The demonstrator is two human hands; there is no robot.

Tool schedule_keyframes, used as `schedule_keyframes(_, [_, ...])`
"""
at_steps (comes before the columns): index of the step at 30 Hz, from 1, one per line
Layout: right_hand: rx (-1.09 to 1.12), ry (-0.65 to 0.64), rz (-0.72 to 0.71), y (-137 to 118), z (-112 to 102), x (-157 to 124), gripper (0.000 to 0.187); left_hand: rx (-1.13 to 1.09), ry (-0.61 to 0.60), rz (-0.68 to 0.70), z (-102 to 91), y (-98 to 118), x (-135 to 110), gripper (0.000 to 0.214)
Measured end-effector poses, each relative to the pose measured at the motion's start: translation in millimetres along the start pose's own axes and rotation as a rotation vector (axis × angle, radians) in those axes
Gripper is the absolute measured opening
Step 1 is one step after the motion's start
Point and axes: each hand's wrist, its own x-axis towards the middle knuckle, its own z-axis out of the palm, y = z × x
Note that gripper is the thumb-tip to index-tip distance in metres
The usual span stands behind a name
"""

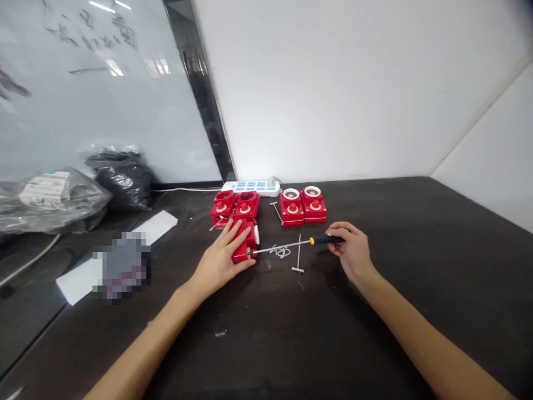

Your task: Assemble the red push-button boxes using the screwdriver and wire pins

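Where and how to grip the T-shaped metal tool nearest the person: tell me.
Probably best by the crossbar, pinched from the near side: the T-shaped metal tool lies with that end toward the person, while the shaft of the screwdriver crosses its far part in view.

Five red boxes are sitting here: one being held under the left hand, two just beyond that hand, two farther off between both hands. One screwdriver is pointing leftward from the right hand. At least two T-bars are lying between the hands. Two bags are slumping left of the left hand.
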Motion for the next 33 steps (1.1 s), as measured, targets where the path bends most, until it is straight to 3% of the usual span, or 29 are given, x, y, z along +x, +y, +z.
schedule_keyframes(7, [-0.110, -0.015, 0.062, 3.3, -1.6, 2.0, 0.031, 0.010, 0.004, 0.011, 2.2, -0.1, -0.6, 0.073])
schedule_keyframes(12, [-0.486, -0.069, -0.022, -6.0, -11.0, 6.2, 0.040, 0.022, -0.004, 0.009, 2.0, 2.1, -0.2, 0.074])
schedule_keyframes(14, [-0.541, -0.091, -0.043, -10.7, -12.6, 7.3, 0.041, 0.026, -0.010, 0.011, 1.3, 2.9, 0.1, 0.074])
schedule_keyframes(19, [-0.464, -0.176, -0.024, -15.0, -11.4, 8.4, 0.037, 0.002, -0.023, 0.021, -0.2, 3.5, 0.9, 0.074])
schedule_keyframes(29, [-0.521, -0.321, -0.234, -20.0, -21.0, 11.8, 0.033, -0.030, -0.029, 0.010, -0.1, 4.2, -0.2, 0.073])
schedule_keyframes(33, [-0.413, -0.393, -0.235, -23.9, -23.2, 10.8, 0.034, -0.034, -0.026, 0.005, 0.0, 3.8, -0.4, 0.072])
